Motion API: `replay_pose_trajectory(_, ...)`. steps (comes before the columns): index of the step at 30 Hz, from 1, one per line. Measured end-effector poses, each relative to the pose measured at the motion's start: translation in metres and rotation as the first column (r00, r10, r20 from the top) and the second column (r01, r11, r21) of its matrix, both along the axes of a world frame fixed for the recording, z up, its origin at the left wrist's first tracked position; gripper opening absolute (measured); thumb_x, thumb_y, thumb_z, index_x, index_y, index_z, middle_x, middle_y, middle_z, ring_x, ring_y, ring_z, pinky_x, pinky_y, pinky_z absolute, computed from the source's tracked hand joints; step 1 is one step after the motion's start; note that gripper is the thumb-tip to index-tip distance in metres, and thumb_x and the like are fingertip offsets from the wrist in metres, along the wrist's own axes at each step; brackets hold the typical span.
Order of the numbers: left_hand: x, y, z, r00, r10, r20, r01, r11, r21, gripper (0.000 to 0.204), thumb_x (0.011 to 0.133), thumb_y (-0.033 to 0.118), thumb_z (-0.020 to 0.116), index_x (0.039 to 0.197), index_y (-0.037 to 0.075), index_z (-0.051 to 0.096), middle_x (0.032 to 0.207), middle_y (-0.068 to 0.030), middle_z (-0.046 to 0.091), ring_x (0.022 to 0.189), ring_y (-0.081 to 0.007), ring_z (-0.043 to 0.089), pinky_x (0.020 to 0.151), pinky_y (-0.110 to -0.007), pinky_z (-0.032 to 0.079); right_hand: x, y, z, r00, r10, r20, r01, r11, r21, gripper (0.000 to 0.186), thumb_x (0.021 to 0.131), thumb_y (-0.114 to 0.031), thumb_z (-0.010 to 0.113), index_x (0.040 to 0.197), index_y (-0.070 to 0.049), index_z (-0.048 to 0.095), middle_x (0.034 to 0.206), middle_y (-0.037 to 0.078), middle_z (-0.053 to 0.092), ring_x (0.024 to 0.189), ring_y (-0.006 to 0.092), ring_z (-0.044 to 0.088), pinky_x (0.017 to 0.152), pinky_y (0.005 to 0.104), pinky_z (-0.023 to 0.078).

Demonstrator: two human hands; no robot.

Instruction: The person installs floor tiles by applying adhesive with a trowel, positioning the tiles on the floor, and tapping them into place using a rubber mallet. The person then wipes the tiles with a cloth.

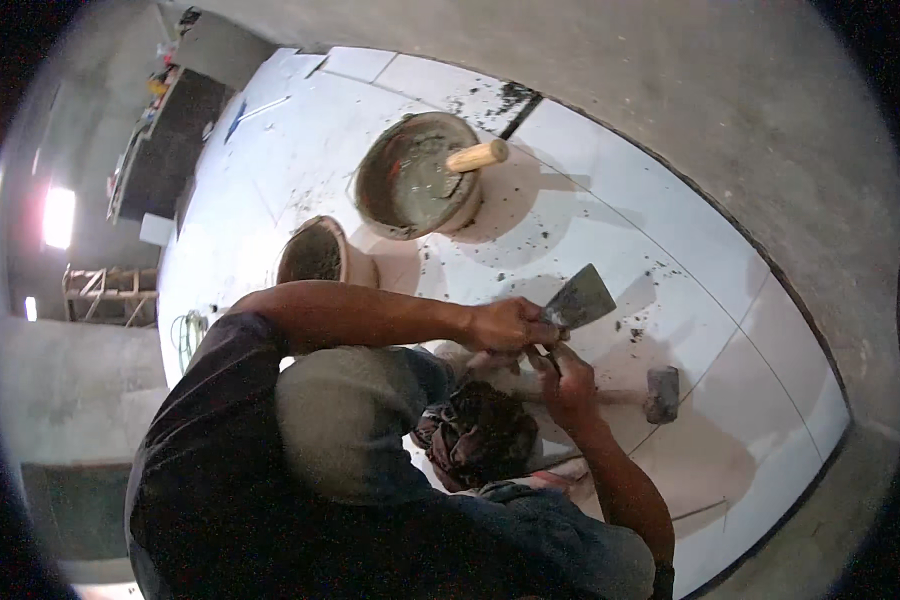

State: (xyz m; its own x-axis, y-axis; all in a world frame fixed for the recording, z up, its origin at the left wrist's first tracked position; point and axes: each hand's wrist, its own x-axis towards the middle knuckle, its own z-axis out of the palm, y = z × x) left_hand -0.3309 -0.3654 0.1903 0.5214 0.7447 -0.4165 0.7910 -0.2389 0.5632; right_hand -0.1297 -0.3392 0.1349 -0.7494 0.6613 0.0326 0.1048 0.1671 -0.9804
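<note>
"Grey metal, that scraper [586, 298]: where does it lie from the grip?"

"Just ahead and to the right of the left grip [503, 325], whose fingers are closed on its near end, with hardly any gap."

"And the right grip [572, 388]?"

"Curled, behind the scraper's broad end, fingertips by that same near end. Whether it pinches too, I cannot tell; the fingers overlap there."

"Which is nearer, and how does the long axis run?"

"The left looks nearer. The axis points away from both, slanting forward and right, broad end outermost, over the white floor [570, 150]."

"Farther out?"

"A hammer [662, 396], its head right of the right grip. A dark rag [482, 437] lies left of and behind that grip. Ahead and left of the left grip stand a small bucket [361, 264] and, beyond it, a large bucket [467, 216] of wet mix [415, 190]."
</note>
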Motion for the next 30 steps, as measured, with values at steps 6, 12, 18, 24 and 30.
replay_pose_trajectory(6, -0.104, -0.03, 0.069, 0.401, 0.912, 0.09, -0.886, 0.411, -0.216, 0.027, 0.096, 0.023, 0.046, 0.1, 0.003, 0.063, 0.089, -0.0064, 0.066, 0.066, -0.0146, 0.062, 0.06, -0.03, 0.051, 0.065, 0.005, -0.041, 0.944, -0.108, 0.311, 0.131, 0.99, -0.052, 0.039, 0.09, -0.034, 0.057, 0.078, 0.003, 0.056, 0.06, 0.01, 0.051, 0.058, 0.0142, 0.044, 0.057, 0.0336, 0.039)
replay_pose_trajectory(12, -0.255, -0.066, 0.056, 0.223, 0.961, -0.161, -0.82, 0.274, 0.503, 0.025, 0.078, 0.017, 0.059, 0.093, -0.003, 0.063, 0.084, -0.0268, 0.064, 0.08, -0.0384, 0.065, 0.069, -0.044, 0.051, 0.055, 0.012, -0.022, 0.895, -0.098, 0.434, 0.142, 0.987, -0.07, 0.036, 0.086, -0.033, 0.061, 0.094, 0.001, 0.061, 0.079, 0.015, 0.064, 0.078, 0.0268, 0.062, 0.071, 0.0389, 0.048)
replay_pose_trajectory(18, -0.329, -0.096, 0.06, 0.233, 0.924, -0.305, -0.784, 0.364, 0.503, 0.021, 0.079, 0.014, 0.055, 0.092, 0.0, 0.063, 0.088, -0.0213, 0.065, 0.082, -0.0401, 0.063, 0.073, -0.046, 0.05, -0.08, 0.072, 0.081, 0.688, 0.341, 0.641, -0.404, 0.913, -0.053, 0.043, 0.087, -0.04, 0.06, 0.104, 0.0, 0.061, 0.082, 0.015, 0.067, 0.073, 0.0244, 0.065, 0.07, 0.0365, 0.051)
replay_pose_trajectory(24, -0.401, -0.224, 0.08, 0.09, 0.975, -0.203, -0.871, 0.176, 0.459, 0.036, 0.088, 0.031, 0.052, 0.089, -0.003, 0.063, 0.081, -0.0244, 0.065, 0.079, -0.0394, 0.064, 0.071, -0.048, 0.05, -0.24, 0.077, 0.073, 0.85, 0.302, 0.431, -0.019, 0.836, -0.548, 0.075, 0.087, -0.055, 0.053, 0.141, -0.009, 0.027, 0.131, 0.016, 0.043, 0.106, 0.0296, 0.053, 0.073, 0.0413, 0.053)
replay_pose_trajectory(30, -0.393, -0.387, 0.037, -0.404, 0.911, 0.081, -0.904, -0.384, -0.189, 0.046, 0.085, 0.042, 0.065, 0.09, -0.002, 0.054, 0.08, -0.0119, 0.059, 0.072, -0.0161, 0.055, 0.057, -0.034, 0.047, -0.314, 0.033, 0.021, 0.992, 0.028, 0.126, 0.066, 0.729, -0.681, 0.073, 0.089, -0.053, 0.052, 0.144, -0.016, 0.022, 0.137, 0.014, 0.038, 0.119, 0.0325, 0.045, 0.087, 0.0478, 0.047)
